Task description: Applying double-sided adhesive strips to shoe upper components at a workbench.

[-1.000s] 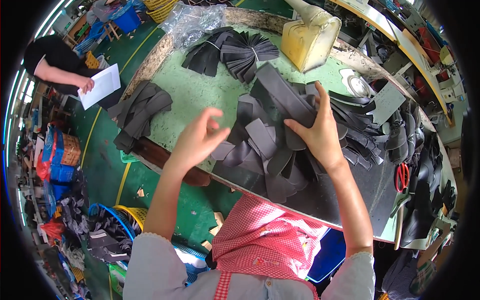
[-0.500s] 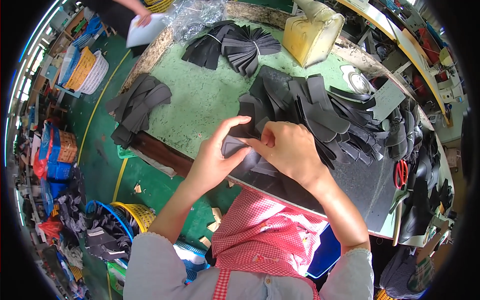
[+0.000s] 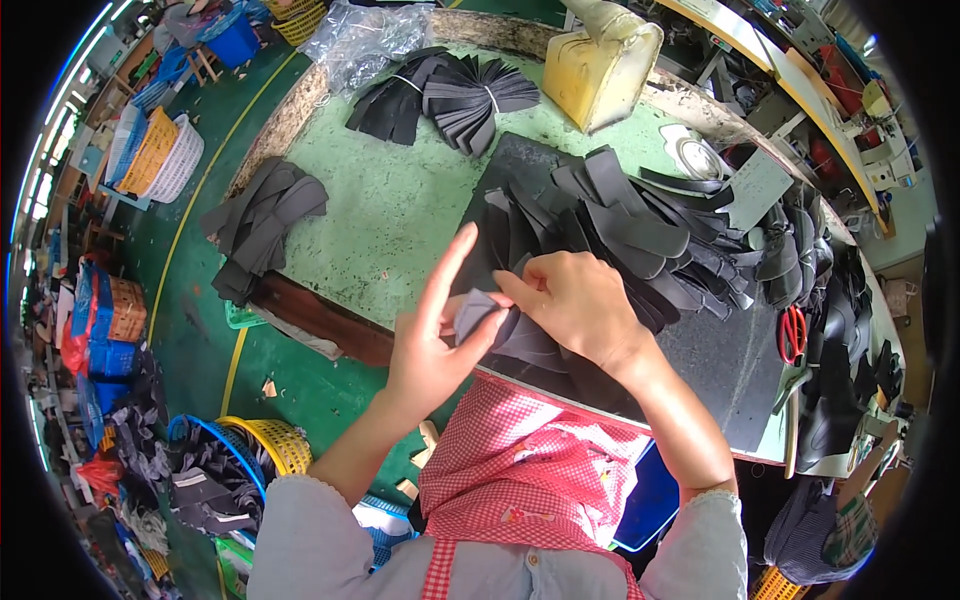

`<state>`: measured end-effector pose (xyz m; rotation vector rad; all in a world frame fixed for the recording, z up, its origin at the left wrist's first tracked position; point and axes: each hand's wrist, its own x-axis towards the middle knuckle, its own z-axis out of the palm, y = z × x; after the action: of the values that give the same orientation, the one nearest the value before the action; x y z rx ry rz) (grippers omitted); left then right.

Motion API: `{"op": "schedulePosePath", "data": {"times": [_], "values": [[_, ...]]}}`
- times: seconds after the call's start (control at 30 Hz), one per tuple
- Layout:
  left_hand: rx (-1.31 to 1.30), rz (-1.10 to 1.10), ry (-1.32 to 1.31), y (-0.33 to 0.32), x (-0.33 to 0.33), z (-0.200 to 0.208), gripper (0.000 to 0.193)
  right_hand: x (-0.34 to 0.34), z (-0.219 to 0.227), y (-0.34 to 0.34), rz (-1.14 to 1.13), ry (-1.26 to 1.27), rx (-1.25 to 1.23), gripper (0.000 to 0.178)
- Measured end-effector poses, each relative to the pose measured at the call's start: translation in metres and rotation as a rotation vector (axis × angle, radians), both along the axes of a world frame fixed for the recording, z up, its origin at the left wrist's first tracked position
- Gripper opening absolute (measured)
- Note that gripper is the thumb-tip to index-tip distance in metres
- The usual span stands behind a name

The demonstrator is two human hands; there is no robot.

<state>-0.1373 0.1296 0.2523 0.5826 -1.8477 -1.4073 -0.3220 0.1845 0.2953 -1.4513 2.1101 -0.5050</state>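
Observation:
Close to the table's front edge, my left hand (image 3: pixel 425 345) pinches a small dark grey sheet piece (image 3: pixel 472 312) between thumb and fingers, its index finger stretched upward. My right hand (image 3: pixel 580 305) meets the piece's upper right edge with thumb and curled fingers pressed together. The piece looks bent or folded; its far side is hidden by my fingers. Several similar dark pieces (image 3: pixel 530 345) lie just under my hands. Beyond my right hand spreads a loose heap of black curved pieces (image 3: pixel 625 215) on a dark board (image 3: pixel 715 370).
Fanned, tied black bundles (image 3: pixel 480 100) lie at the back, beside a yellowish container (image 3: pixel 600 75). Another dark stack (image 3: pixel 265 215) sits at the table's left edge. Red-handled scissors (image 3: pixel 792 335) rest on the right. Baskets (image 3: pixel 275 445) of dark scraps stand on the floor at left.
The view has shifted slightly. My fingers have moved a little on the grey piece, still held by both hands. The person with a white sheet at the upper left has gone from view.

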Motion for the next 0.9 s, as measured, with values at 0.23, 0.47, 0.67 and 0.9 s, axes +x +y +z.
{"op": "schedulePosePath", "data": {"times": [0.23, 0.47, 0.67, 0.9], "values": [[0.150, 0.102, 0.114, 0.008, 0.011, -0.013, 0.062, -0.010, -0.007, 0.012, 0.106, -0.057, -0.116, 0.026], [0.314, 0.482, -0.003, -0.021, 0.074, -0.013, 0.048, -0.028, 0.009, 0.036, 0.000, -0.278, -0.257, 0.016], [0.528, 0.024, 0.468, -0.062, 0.071, 0.022, 0.069, -0.036, -0.002, 0.033, 0.031, -0.330, -0.303, 0.018], [-0.209, -0.677, -0.202, -0.017, -0.019, 0.013, 0.032, -0.036, -0.008, 0.015, 0.108, -0.277, -0.238, 0.021]]}}
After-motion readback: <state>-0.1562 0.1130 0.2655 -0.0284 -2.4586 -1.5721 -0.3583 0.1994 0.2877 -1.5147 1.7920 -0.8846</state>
